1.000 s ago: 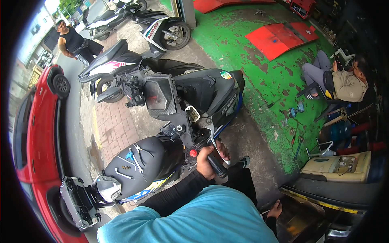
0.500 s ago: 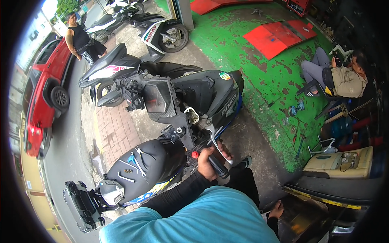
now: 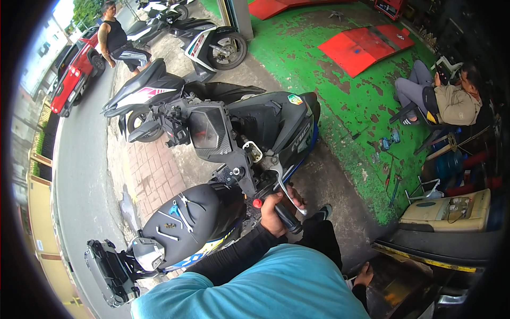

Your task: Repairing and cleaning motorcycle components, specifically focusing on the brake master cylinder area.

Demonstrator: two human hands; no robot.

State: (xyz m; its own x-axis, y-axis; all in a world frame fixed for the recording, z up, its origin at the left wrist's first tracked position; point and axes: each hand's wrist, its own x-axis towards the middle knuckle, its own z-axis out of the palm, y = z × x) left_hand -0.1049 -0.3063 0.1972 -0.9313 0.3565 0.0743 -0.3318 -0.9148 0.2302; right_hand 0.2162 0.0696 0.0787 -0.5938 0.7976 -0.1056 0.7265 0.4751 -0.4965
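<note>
Left hand [image 3: 272, 212] clasps handlebar grip [image 3: 288, 219], fingers over brake lever [image 3: 280, 176] alongside, likely pumping; next needs steady squeeze. Right hand [image 3: 364, 275]: finger state unclear.

Clasps the black handle [image 3: 290, 220] of a dark scooter [image 3: 222, 139] in the left grip [image 3: 272, 218], fingers [image 3: 296, 196] curled over the silver brake lever [image 3: 278, 173], just beside a red button [image 3: 257, 203]. Has the right grip [image 3: 364, 275] low at lower right, well apart from the left one, anything held too small to make out. Shows, on the black seat [image 3: 210, 212], a silver wrench [image 3: 185, 220], a blue tool [image 3: 173, 210], pliers [image 3: 183, 198] with spread handles, a bent silver tool [image 3: 169, 235] and some small brassy pieces [image 3: 170, 226]. Reveals an open reservoir [image 3: 253, 152] near the lever. Takes in a patchy green floor [image 3: 356, 125] bearing a red ramp [image 3: 366, 49] and blue drill [image 3: 390, 141], a seated person [image 3: 451, 103], a standing person [image 3: 113, 38] and a red pickup [image 3: 79, 72] on the road [image 3: 79, 154].
</note>
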